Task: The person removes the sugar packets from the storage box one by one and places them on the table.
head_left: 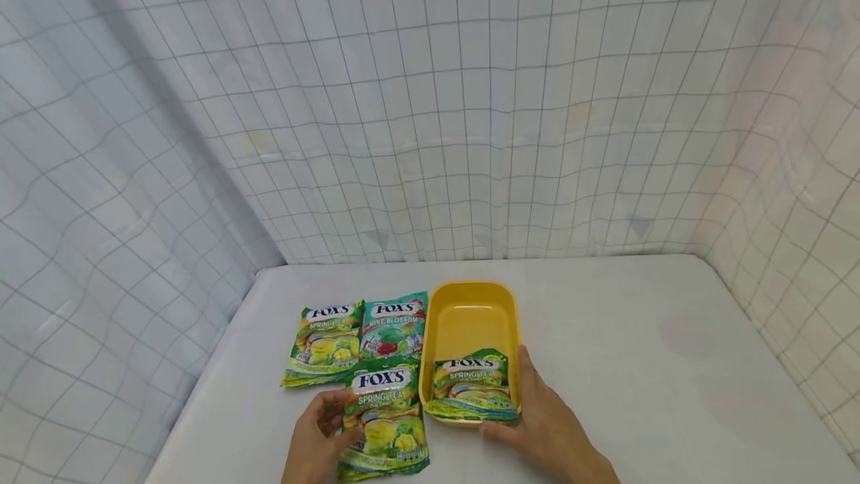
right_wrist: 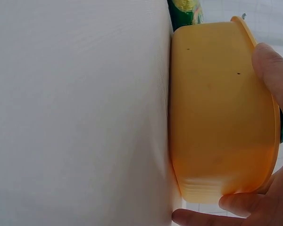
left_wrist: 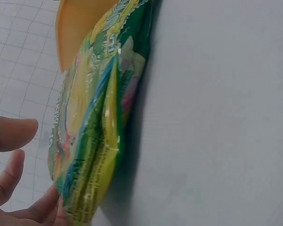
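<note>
A green Fox's Spring Tea candy bag (head_left: 386, 420) lies on the table at the front, left of a yellow plastic tub (head_left: 473, 296). My left hand (head_left: 322, 432) is at this bag's left edge. In the left wrist view the thumb (left_wrist: 14, 133) stands apart from the bag (left_wrist: 92, 113), while lower fingers touch its edge. My right hand (head_left: 554, 424) holds the tub's near right corner, thumb at the front rim and fingers along the side wall. Another Spring Tea bag (head_left: 473, 387) rests inside the tub's near end.
Behind the front bag lie another Spring Tea bag (head_left: 325, 342) and a teal Fox's Mint Blossom bag (head_left: 394, 327), side by side and left of the tub. White table (head_left: 638, 364) extends to the right. Grid-patterned white curtains (head_left: 470, 133) enclose the back and sides.
</note>
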`<move>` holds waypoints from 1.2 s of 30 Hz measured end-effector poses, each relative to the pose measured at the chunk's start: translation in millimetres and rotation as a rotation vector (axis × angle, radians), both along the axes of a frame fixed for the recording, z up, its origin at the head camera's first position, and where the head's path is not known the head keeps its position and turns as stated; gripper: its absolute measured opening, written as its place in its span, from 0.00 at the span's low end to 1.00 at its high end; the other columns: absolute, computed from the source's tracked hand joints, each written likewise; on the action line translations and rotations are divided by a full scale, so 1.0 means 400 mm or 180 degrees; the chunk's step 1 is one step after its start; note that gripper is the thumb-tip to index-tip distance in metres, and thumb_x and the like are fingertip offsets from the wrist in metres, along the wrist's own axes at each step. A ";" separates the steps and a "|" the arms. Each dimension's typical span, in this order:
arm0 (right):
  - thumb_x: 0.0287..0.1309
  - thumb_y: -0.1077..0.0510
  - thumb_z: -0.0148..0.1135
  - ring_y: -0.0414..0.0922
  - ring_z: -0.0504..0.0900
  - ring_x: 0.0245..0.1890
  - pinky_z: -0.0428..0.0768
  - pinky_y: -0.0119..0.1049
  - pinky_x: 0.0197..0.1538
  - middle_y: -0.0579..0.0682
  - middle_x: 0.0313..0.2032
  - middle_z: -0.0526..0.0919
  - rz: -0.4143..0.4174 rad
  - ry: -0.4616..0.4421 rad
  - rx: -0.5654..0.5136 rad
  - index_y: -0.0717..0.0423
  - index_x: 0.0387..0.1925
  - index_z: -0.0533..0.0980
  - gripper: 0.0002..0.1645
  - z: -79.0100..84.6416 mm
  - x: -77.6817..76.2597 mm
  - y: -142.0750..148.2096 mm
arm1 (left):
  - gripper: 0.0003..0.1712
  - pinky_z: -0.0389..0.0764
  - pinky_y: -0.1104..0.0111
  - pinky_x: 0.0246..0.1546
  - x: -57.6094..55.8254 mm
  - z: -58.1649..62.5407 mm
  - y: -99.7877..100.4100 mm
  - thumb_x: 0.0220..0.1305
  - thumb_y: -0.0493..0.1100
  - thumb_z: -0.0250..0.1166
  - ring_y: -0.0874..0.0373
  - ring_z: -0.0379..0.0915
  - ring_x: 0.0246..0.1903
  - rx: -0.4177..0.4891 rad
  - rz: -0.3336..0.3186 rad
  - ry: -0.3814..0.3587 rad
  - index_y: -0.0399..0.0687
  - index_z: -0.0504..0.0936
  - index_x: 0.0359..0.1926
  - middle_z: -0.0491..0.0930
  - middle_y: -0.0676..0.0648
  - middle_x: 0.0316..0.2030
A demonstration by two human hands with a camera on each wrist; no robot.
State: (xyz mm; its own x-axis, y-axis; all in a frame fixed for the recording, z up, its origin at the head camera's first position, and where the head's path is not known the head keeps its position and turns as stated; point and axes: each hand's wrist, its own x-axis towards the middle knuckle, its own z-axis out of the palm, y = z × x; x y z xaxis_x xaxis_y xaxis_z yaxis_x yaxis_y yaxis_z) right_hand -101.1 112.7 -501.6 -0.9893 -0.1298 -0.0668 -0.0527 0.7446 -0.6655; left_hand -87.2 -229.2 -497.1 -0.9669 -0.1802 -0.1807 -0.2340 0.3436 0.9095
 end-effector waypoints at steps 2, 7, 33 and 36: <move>0.36 0.21 0.75 0.58 0.67 0.70 0.69 0.55 0.67 0.61 0.77 0.54 0.0002 0.0014 -0.0008 0.59 0.81 0.38 0.87 0.001 -0.001 0.001 | 0.31 0.75 0.49 0.60 -0.005 0.012 0.000 0.54 0.30 0.76 0.36 0.72 0.60 0.0013 0.0080 0.0018 0.32 0.74 0.58 0.77 0.35 0.57; 0.36 0.23 0.77 0.57 0.68 0.69 0.69 0.55 0.67 0.61 0.78 0.54 0.0004 0.0043 -0.0015 0.60 0.81 0.38 0.87 0.003 -0.001 0.002 | 0.33 0.70 0.48 0.64 -0.016 0.039 0.010 0.56 0.27 0.74 0.37 0.70 0.62 0.0048 0.0205 0.0085 0.32 0.72 0.61 0.76 0.34 0.60; 0.36 0.23 0.77 0.58 0.67 0.70 0.68 0.55 0.68 0.61 0.78 0.53 0.0012 -0.0009 -0.0067 0.60 0.81 0.39 0.87 0.005 0.000 0.002 | 0.36 0.73 0.76 0.54 -0.054 0.103 0.100 0.69 0.44 0.68 0.45 0.71 0.63 0.0579 -0.0383 0.0435 0.45 0.66 0.74 0.71 0.39 0.67; 0.35 0.22 0.76 0.58 0.66 0.71 0.68 0.55 0.68 0.61 0.78 0.53 0.0019 -0.0017 -0.0077 0.60 0.81 0.38 0.87 0.005 0.000 0.003 | 0.36 0.73 0.75 0.55 -0.059 0.108 0.107 0.69 0.45 0.68 0.44 0.71 0.63 0.0640 -0.0453 0.0493 0.44 0.66 0.74 0.71 0.39 0.67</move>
